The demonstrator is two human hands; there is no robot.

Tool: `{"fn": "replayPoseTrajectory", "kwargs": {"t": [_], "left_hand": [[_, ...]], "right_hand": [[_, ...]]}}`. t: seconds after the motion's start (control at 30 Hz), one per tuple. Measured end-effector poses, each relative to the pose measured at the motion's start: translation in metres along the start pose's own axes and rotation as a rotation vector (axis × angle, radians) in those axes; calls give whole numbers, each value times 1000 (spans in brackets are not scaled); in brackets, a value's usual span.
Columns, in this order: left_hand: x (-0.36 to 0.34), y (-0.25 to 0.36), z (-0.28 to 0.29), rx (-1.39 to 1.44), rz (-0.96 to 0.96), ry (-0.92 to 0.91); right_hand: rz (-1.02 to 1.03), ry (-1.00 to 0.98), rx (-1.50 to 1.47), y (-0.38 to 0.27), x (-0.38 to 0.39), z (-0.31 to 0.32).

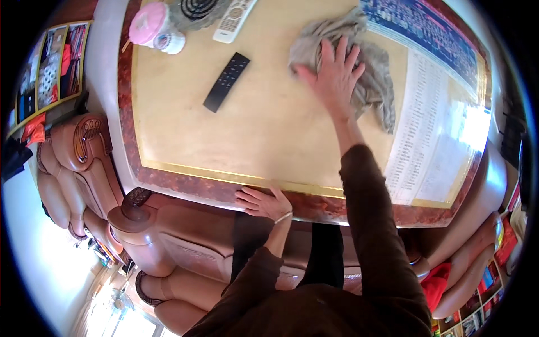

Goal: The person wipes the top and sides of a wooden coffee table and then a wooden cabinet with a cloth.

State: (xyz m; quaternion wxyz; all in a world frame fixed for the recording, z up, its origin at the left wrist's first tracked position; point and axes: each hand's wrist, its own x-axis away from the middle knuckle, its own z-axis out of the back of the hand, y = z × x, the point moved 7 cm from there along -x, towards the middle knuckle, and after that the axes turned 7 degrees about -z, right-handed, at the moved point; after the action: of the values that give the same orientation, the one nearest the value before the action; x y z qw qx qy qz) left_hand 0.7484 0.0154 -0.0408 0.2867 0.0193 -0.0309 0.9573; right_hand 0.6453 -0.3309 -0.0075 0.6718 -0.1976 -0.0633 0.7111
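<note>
Rests the left hand (266,203) on the near edge of the surface (269,137), fingers slightly apart. Presses the right hand (336,78), fingers spread flat, onto a crumpled grey cloth (374,73) toward the far right. Has a black remote (226,82) left of the cloth; has a white remote (233,23) and pink-lidded container (149,25) beyond.

living room, probably — brown sofas (188,224)

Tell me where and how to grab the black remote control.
Pinch the black remote control across its middle, by both long edges. Coming from above and the near side with the left hand seems best: the remote is slim and lies flat on the table, near end slanting left.
</note>
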Motion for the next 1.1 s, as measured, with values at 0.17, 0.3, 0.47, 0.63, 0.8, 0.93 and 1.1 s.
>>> {"fn": "replayPoseTrajectory", "kwargs": {"t": [0.17,0.3,0.47,0.63,0.8,0.93,1.1], "left_hand": [[2,4,6,53,-22,50],[7,6,4,144,-56,3],[-34,4,27,392,-391,-7],[-171,87,77,493,-668,330],[-249,147,39,256,-747,-53],[-254,160,59,471,-901,166],[-281,232,94,489,-1010,367]], "right_hand": [[23,89,49,-25,-56,-9],[67,100,63,-10,-56,-18],[57,0,104,3,50,8],[13,-28,110,9,113,33],[-8,-26,126,12,114,27],[-38,-52,121,14,116,29],[-55,-69,120,16,118,28]]}}
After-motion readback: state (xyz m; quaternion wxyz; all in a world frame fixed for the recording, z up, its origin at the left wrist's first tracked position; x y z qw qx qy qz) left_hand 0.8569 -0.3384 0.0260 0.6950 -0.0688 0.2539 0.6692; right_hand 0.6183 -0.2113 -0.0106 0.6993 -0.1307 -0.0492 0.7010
